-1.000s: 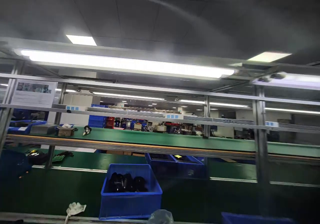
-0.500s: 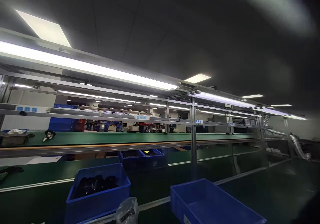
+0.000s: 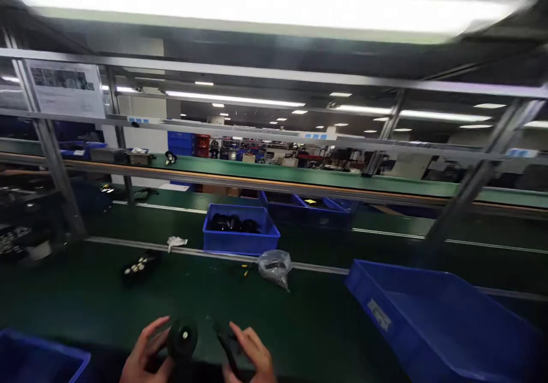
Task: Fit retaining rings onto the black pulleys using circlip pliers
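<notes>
Low in the head view, my left hand (image 3: pixel 145 355) is closed on a black round part (image 3: pixel 182 340) with a small pale centre. To its right, my right hand (image 3: pixel 254 354) grips a thin black piece (image 3: pixel 228 346), blurred by motion, its kind unclear. A gap separates the two black parts above the green work surface (image 3: pixel 319 329). Beyond them lie a clear plastic bag (image 3: pixel 276 266) with dark contents and a small yellow-tipped item (image 3: pixel 245 269). A cluster of black parts with pale round tops (image 3: pixel 137 267) sits farther left.
Behind the bag, a blue bin (image 3: pixel 240 243) contains several black parts. A large blue bin (image 3: pixel 381 303) stands at right; another blue bin (image 3: pixel 45 346) shows at lower left. Metal posts (image 3: pixel 55 172) and rails cross the bench, with a lit tube lamp (image 3: pixel 265 6) overhead.
The view has tilted down and swung left. Both hands, holding black parts, have come into sight at the bottom, and the lower-left blue bin now shows.
</notes>
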Action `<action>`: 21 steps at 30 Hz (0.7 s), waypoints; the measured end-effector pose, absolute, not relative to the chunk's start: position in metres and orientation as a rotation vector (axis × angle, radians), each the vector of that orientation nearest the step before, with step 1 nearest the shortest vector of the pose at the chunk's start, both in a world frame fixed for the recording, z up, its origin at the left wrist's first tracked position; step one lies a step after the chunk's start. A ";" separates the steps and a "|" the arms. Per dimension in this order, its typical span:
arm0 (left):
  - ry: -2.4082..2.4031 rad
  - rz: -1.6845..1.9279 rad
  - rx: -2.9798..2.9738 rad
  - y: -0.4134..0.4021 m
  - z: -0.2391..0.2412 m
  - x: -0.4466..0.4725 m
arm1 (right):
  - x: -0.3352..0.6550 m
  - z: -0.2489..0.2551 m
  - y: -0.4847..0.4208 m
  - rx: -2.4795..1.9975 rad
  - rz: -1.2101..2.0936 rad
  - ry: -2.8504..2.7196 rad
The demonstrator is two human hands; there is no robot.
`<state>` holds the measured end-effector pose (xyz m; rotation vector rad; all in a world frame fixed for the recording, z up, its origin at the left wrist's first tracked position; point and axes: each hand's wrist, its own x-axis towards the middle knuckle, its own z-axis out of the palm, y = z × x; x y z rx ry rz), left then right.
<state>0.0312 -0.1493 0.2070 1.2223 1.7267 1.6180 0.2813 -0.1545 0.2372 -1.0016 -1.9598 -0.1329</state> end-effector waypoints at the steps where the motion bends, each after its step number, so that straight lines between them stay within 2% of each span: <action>1: 1.612 1.555 1.221 -0.161 0.207 0.026 | 0.274 0.227 -0.157 -0.989 -0.009 -1.948; 5: 1.430 1.504 1.178 -0.169 0.212 0.022 | 0.263 0.204 -0.162 -0.962 0.288 -1.854; 21: 1.632 1.545 1.358 -0.177 0.204 0.018 | 0.263 0.216 -0.163 -0.930 -0.021 -2.021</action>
